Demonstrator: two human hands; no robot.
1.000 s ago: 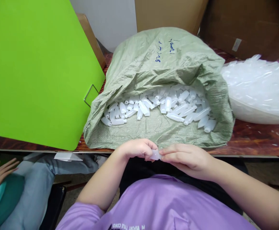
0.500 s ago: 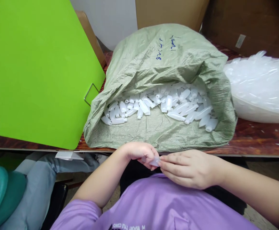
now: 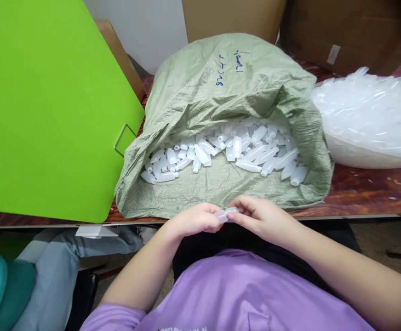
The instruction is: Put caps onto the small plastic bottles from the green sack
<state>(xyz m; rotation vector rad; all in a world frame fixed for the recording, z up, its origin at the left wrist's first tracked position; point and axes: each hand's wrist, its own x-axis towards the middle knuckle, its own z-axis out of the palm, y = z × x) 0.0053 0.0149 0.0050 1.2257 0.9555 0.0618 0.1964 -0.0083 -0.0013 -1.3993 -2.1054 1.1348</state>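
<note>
Between my hands is a small translucent white plastic bottle (image 3: 224, 214), lying about level just in front of the table edge. My left hand (image 3: 197, 218) is closed round its left end, thumb on top. The thumb and fingers of my right hand (image 3: 255, 216) pinch its right end. Right behind them lies the mouth of a pale green woven sack (image 3: 200, 191). Many loose bottles of the same kind (image 3: 255, 151) are heaped inside it, pointing in various directions.
A bright green board (image 3: 48, 115) with a wire handle stands at left. A clear bag of white bottles (image 3: 373, 119) sits at right. Cardboard boxes (image 3: 235, 18) stand behind. At lower left are a teal tub (image 3: 17, 285) and a person's jean-clad leg (image 3: 54, 276).
My right hand has turned and shifted up, now pinching the bottle's end with thumb and fingers. More of the bottle shows. The view has shifted slightly.
</note>
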